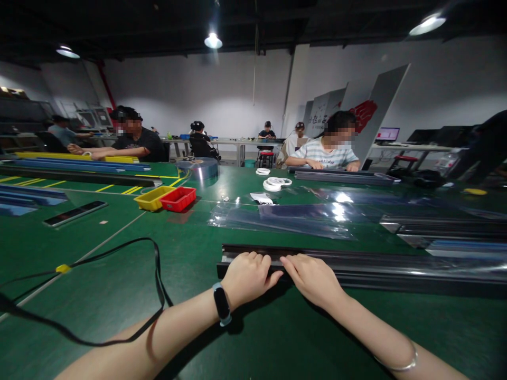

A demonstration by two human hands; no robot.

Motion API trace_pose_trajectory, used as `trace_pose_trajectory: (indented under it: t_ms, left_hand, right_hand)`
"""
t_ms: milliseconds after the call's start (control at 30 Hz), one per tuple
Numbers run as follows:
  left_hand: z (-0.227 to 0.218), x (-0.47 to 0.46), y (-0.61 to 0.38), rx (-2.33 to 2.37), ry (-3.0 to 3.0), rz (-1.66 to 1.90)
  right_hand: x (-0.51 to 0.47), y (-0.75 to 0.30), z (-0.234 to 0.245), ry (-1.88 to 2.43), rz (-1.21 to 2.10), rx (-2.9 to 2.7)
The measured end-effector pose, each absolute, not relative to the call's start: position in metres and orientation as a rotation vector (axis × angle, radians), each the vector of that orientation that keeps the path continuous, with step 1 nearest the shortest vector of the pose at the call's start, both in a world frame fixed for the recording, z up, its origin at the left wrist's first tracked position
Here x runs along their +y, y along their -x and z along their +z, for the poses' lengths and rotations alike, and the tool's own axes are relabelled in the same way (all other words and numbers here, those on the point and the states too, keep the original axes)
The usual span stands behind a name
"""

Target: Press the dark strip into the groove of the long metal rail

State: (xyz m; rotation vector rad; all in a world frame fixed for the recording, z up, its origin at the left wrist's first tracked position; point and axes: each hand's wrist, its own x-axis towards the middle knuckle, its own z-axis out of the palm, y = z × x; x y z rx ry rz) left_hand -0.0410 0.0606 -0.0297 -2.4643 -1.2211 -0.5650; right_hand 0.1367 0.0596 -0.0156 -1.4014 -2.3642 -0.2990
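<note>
Dim workshop, with a green-topped workbench (pixel 194 264) filling the near half of the view. Across its near right part lies a black channel profile (pixel 376 264), its left end before me and its length running out of sight to the right. My left hand (pixel 247 277) is bent over the profile just short of that end; my right hand (pixel 315 278) is bent over it just beside the left, a narrow gap between. With my fingertips hidden, I cannot tell whether either hand grips or merely presses. Good practice, as I judge it: press evenly with both hands, and steady the profile so that it does not skid on the smooth bench. A black cord (pixel 157 264) loops by my left forearm and is best kept off the work. Farther off lie clear film strips (pixel 293 219); to their left, a yellow bin (pixel 148 200) stands beside a red bin (pixel 178 199).
</note>
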Motion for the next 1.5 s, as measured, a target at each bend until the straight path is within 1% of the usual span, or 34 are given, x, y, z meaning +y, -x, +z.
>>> trace_pose_trajectory:
  t_ms: [233, 400, 533, 733, 867, 967, 1167, 1500]
  left_hand:
    - [-0.0309, 0.0606, 0.0412, -1.223, 2.467, -0.561]
    - [-0.0309, 0.0608, 0.0414, -1.214, 2.471, -0.562]
    - [-0.0296, 0.0600, 0.0410, -1.200, 2.460, -0.574]
    - [-0.0270, 0.0588, 0.0415, -1.175, 2.451, -0.592]
    - [-0.0274, 0.0589, 0.0414, -1.182, 2.451, -0.590]
    - [-0.0282, 0.0591, 0.0413, -1.191, 2.462, -0.570]
    - [-0.0291, 0.0595, 0.0413, -1.189, 2.471, -0.551]
    - [-0.0298, 0.0598, 0.0409, -1.170, 2.454, -0.606]
  right_hand:
    - [0.0604, -0.1368, -0.0152, 1.445, -0.252, -2.304]
    - [0.0598, -0.1359, -0.0140, 1.427, -0.293, -2.369]
    - [0.0603, -0.1381, -0.0163, 1.442, -0.276, -2.319]
    - [0.0629, -0.1413, -0.0211, 1.352, -0.433, -2.446]
    - [0.0623, -0.1410, -0.0221, 1.399, -0.408, -2.339]
    - [0.0617, -0.1410, -0.0221, 1.340, -0.425, -2.402]
    - [0.0614, -0.1414, -0.0197, 1.387, -0.410, -2.409]
    - [0.0623, -0.1400, -0.0204, 1.366, -0.436, -2.418]
